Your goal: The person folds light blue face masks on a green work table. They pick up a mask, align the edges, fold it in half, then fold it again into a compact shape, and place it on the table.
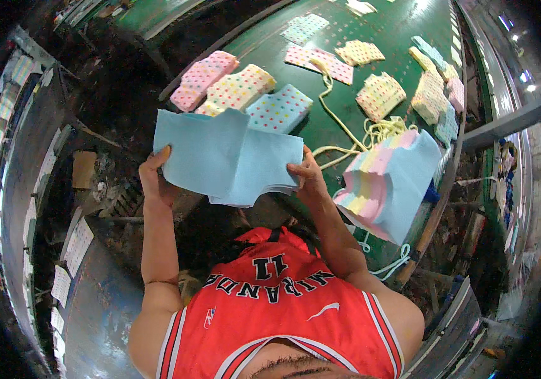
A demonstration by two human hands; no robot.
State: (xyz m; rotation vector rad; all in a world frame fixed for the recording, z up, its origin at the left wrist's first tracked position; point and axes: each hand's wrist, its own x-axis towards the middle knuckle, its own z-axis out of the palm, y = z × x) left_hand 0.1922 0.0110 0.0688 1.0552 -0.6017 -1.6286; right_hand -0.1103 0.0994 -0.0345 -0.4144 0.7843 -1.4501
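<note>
A stack of light blue cut fabric pieces (pixel 204 155) hangs between my two hands, creased upright near its middle, with several layered edges showing at the bottom. At its left edge my left hand (pixel 156 174) is closed, thumb on the front face. My right hand (pixel 308 172) pinches the right edge, its thumb also in front; the fingers behind the cloth are hidden. Just beyond lie three dotted fabric bundles: pink (pixel 204 81), cream (pixel 237 88) and blue (pixel 280 108). To the right of my right hand rests a larger pile of plain pink, yellow and blue pieces (pixel 387 183).
Pale yellow fabric strips (pixel 384 131) lie tangled on the green table (pixel 340 117), one trailing away from me. More dotted bundles (pixel 381 96) sit farther off, several along the right edge. A metal surface (pixel 109 309) stands at my lower left. Light blue ties (pixel 396 262) hang near the table's edge.
</note>
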